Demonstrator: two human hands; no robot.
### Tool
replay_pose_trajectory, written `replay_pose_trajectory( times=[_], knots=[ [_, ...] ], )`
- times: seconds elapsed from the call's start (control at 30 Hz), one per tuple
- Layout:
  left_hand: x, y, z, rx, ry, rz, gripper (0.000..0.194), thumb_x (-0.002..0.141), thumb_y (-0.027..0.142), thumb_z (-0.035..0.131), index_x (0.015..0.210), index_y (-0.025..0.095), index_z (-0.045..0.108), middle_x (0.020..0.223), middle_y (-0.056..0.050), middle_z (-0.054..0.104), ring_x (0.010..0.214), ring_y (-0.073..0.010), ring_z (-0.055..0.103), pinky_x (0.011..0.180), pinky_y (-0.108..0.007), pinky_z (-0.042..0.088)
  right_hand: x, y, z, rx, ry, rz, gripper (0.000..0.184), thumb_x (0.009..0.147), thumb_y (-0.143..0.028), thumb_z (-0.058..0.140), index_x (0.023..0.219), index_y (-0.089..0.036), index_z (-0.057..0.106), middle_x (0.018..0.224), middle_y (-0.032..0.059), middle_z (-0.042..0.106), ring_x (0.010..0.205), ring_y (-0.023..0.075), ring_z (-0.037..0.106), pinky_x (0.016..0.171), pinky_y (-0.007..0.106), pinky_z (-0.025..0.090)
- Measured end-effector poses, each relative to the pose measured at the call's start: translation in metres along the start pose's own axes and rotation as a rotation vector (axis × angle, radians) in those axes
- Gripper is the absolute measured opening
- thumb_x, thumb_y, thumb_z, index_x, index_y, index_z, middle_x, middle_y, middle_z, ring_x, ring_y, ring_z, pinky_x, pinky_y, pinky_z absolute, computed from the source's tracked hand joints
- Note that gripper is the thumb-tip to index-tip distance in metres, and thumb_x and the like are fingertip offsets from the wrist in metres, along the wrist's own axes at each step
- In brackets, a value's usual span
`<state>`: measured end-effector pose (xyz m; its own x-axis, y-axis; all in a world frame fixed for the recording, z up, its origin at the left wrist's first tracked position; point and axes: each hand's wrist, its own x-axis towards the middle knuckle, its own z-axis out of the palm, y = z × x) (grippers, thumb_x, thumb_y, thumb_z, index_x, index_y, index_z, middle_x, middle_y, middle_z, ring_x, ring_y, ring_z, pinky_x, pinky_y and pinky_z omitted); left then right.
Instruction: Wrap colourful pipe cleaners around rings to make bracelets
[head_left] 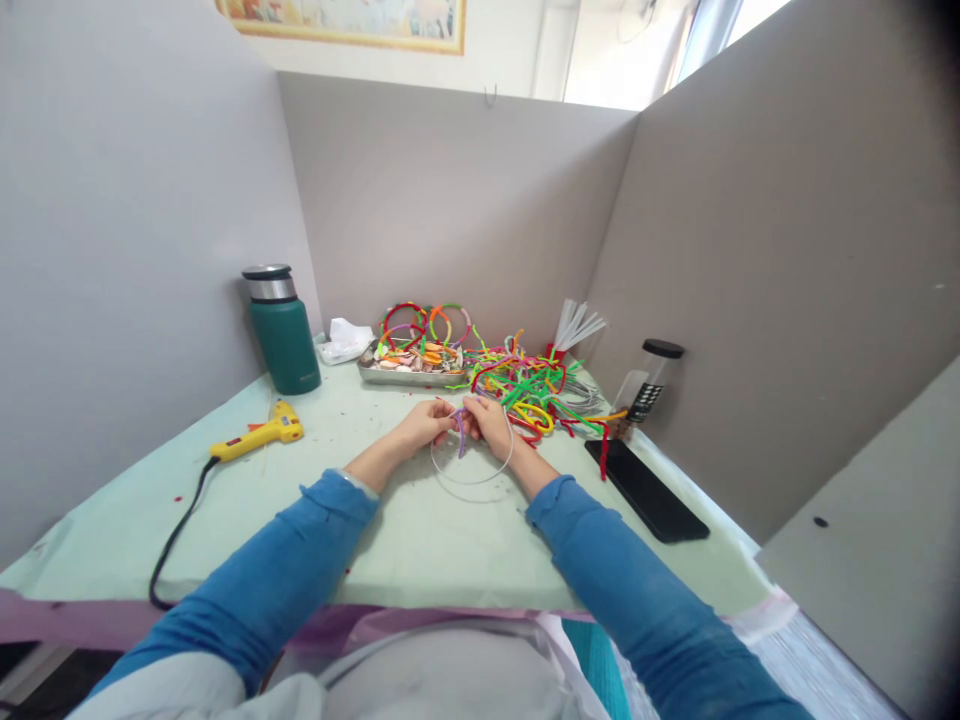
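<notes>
Between my hands, a thin white hoop point(471, 483) hangs just above the table, its upper part hidden by my fingers. A short purple pipe cleaner point(461, 442) dangles at the top of the hoop, inside the ring. My left hand point(426, 424) is closed, its fingertips pinching at the purple pipe cleaner. Close beside it, my right hand point(489, 428) is closed on the hoop where the pipe cleaner meets it. Exactly how the pipe cleaner goes around the hoop is hidden by the fingers.
A yellow glue gun point(259, 436) with a black cord lies left, near a green bottle point(285, 340). Behind my hands are a metal tray point(412, 377) of small pieces, several colourful hoops point(450, 325) and tangled pipe cleaners point(536, 385). A black phone point(649, 492) lies right.
</notes>
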<state>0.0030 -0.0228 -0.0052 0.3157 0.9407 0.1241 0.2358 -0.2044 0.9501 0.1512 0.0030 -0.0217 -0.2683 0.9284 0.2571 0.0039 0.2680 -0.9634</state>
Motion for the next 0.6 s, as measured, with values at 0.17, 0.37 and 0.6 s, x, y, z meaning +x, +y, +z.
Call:
replay_pose_trajectory(
  times=[0.17,0.37,0.6],
  knots=[
    [0.0028,-0.004,0.0001,0.356,0.19,0.152,0.013,0.071,0.026,0.059,0.074,0.014,0.06,0.061,0.001,0.058,0.05,-0.0084,0.046,0.049,-0.02,0.032,-0.0009,-0.0014,0.0008,0.001,0.004,-0.003,0.032,0.079,-0.043,0.049,0.062,-0.016,0.05,0.043,-0.0025,0.051,0.032,0.0059,0.037,0.034,0.019,0.025],
    [0.0021,-0.0056,-0.0035,0.604,0.234,0.297,0.014,0.074,0.027,0.057,0.076,0.016,0.065,0.067,-0.001,0.063,0.057,-0.0103,0.049,0.058,-0.02,0.034,-0.0001,-0.0005,0.001,0.005,0.004,0.009,0.034,0.078,-0.046,0.05,0.063,-0.016,0.05,0.043,-0.0027,0.051,0.033,0.0055,0.038,0.034,0.018,0.026],
    [-0.0015,-0.0021,-0.0028,0.64,0.27,0.337,0.016,0.076,0.028,0.058,0.086,0.019,0.067,0.077,-0.003,0.067,0.061,-0.012,0.051,0.062,-0.021,0.035,0.0013,0.0024,0.0,-0.015,0.019,0.011,0.036,0.078,-0.048,0.05,0.06,-0.017,0.05,0.043,-0.0034,0.048,0.035,0.0071,0.039,0.035,0.02,0.029]
  ],
)
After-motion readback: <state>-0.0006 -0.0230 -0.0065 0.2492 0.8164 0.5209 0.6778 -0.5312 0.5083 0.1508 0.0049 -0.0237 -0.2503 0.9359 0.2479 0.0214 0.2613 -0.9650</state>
